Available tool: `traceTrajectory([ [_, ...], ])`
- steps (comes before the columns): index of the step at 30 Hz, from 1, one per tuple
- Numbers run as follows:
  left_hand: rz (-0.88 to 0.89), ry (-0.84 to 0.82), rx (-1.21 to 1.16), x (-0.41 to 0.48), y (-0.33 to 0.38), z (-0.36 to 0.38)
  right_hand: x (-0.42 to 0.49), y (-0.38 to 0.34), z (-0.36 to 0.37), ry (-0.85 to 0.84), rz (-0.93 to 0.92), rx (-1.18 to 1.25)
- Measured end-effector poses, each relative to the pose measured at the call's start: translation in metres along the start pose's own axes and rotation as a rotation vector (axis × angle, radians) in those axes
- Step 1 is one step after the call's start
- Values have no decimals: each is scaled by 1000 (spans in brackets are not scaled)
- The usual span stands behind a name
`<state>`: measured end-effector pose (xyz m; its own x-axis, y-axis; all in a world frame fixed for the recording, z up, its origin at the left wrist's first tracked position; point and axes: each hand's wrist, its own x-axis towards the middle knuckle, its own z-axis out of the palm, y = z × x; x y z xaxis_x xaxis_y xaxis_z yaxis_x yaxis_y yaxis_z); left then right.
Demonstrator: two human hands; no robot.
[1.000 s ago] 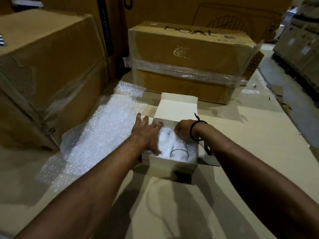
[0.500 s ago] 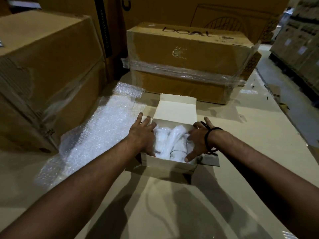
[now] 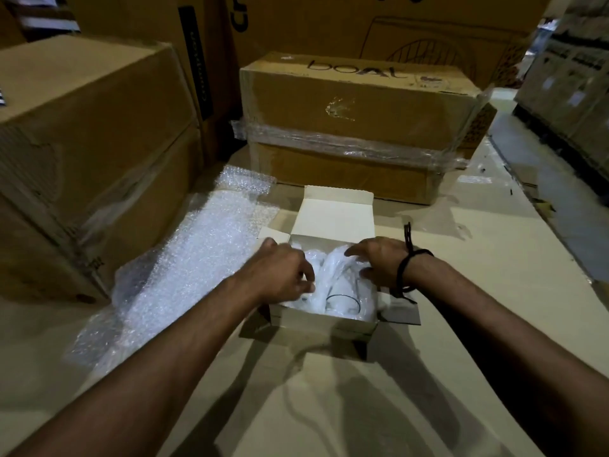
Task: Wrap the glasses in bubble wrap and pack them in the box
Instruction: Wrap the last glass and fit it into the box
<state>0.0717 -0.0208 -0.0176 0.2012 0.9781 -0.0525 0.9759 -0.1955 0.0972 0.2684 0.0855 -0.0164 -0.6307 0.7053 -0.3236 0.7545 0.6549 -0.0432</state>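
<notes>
Inside one white box (image 3: 323, 323), left hand (image 3: 280, 275) and right hand (image 3: 379, 262) curl fingers round wrapped glasses (image 3: 331, 272).

both hands reach into the open white box (image 3: 323, 323). the left hand (image 3: 280, 275) curls its fingers down onto the bubble-wrapped glasses (image 3: 333, 275). the right hand (image 3: 379, 262), with a black cord (image 3: 407, 268) at its wrist, grips the same bundle from the opposite side. a dark glass rim (image 3: 342, 295) shows just nearer than the fingertips. a loose bubble wrap sheet (image 3: 184, 268) lies left of the left fingers.
</notes>
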Motion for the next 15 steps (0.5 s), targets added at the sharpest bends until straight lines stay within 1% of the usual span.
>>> traceTrajectory([
  [1,15,-52,-26,-3,4,5,3,-3,-1,-4,-21,4],
  [3,-5,-202,7,-9,10,13,13,-9,5,-52,-35,-54],
  [4,-19,-245,35,-11,13,17,20,-12,11,-78,-44,-97],
  [6,-33,-263,104,-13,17,25,35,-16,23,-116,-91,-221],
  [8,-45,-249,120,-16,23,27,43,-16,28,-140,-126,-329],
  [9,-47,-230,119,-17,24,27,44,-14,27,-148,-129,-330],
  [10,-37,-186,106,-18,23,28,43,-12,24,-139,-119,-292],
  [13,26,48,27,-24,19,31,38,-4,17,-21,-96,-169],
  [14,46,73,14,-26,19,32,37,-3,16,-5,-90,-160],
  [15,59,58,25,-26,21,32,36,-2,16,-6,-87,-165],
])
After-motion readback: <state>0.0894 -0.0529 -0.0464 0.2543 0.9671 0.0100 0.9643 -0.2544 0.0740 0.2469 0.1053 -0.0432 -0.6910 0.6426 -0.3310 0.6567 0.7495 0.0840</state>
